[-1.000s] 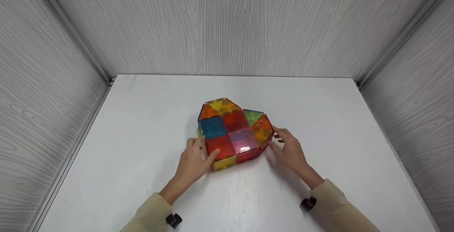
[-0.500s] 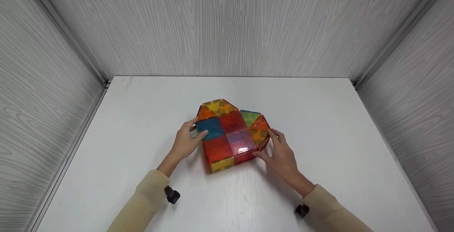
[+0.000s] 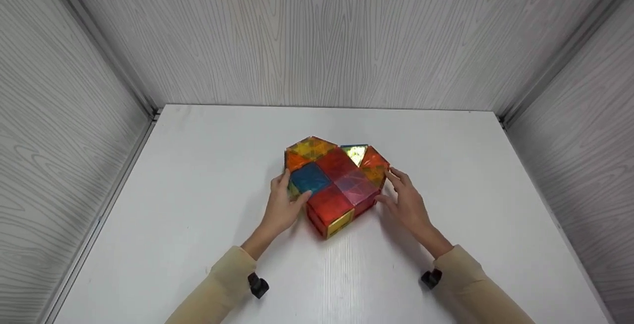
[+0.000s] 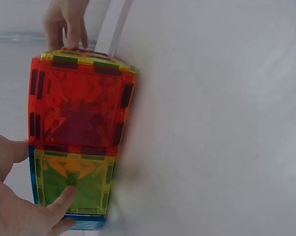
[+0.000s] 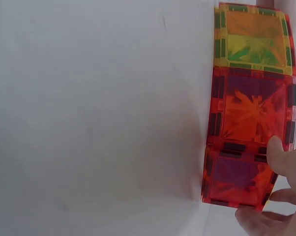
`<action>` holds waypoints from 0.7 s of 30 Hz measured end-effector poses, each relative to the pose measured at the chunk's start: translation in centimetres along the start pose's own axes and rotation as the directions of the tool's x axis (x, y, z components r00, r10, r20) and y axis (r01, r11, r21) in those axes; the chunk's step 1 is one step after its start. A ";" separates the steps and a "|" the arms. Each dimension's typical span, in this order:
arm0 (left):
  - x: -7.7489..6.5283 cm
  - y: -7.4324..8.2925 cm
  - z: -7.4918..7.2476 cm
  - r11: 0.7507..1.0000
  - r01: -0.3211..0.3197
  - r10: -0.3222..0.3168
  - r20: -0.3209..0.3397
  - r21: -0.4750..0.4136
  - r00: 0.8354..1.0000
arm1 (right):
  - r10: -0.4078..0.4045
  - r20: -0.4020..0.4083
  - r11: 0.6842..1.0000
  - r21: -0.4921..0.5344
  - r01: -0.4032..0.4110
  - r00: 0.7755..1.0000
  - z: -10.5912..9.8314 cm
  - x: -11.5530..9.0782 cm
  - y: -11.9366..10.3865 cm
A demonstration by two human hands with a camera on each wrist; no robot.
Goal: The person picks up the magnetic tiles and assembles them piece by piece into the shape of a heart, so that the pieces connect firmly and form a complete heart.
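A heart-shaped block of see-through magnetic tiles [image 3: 337, 168] lies on the white table in the head view, its point toward me. Its top has a blue square, red and pink squares, and yellow, orange and green triangles. My left hand [image 3: 282, 207] holds the left side, thumb at the top edge by the blue tile and a fingertip on the yellow-green side tile [image 4: 84, 189]. At the right lobe, my right hand [image 3: 408, 205] grips with its thumb against a red side tile [image 5: 253, 108] and its fingers farther round the lobe.
The white tabletop [image 3: 223, 145] surrounds the block. Grey wood-grain panels stand behind it [image 3: 317, 36] and at both sides. A black wrist camera [image 3: 258, 285] sits at the left sleeve, another [image 3: 431, 279] at the right.
The tile heart has turned counterclockwise: its near corner swung right and its right lobe moved away from me. My left hand shifted from the red tile up to the blue one.
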State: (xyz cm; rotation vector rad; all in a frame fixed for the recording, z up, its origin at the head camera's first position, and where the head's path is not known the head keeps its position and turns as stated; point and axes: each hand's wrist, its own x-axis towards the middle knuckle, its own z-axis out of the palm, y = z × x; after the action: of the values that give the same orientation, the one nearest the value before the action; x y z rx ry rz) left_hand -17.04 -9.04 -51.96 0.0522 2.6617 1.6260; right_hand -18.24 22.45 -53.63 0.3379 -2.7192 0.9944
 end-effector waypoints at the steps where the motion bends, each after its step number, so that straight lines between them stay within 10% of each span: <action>1: -0.1 0.2 0.4 1.000 0.007 -0.007 -0.002 0.004 1.000 | -0.001 0.001 1.000 -0.006 0.001 1.000 -0.2 0.2 0.3; 11: -0.2 0.9 2.5 0.999 0.042 -0.039 -0.067 0.031 0.997 | -0.010 0.039 1.000 -0.012 0.010 0.999 -0.7 1.6 1.5; 21: -0.3 0.5 0.9 0.992 -0.012 0.013 -0.008 0.127 1.000 | -0.037 0.045 0.999 -0.003 0.037 0.998 -1.5 1.1 1.6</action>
State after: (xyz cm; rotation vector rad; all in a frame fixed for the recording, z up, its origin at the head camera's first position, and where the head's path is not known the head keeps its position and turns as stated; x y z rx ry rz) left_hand -16.73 -8.00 -51.90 0.0648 2.7739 1.4605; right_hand -19.52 24.43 -53.15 0.4127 -2.7439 0.9833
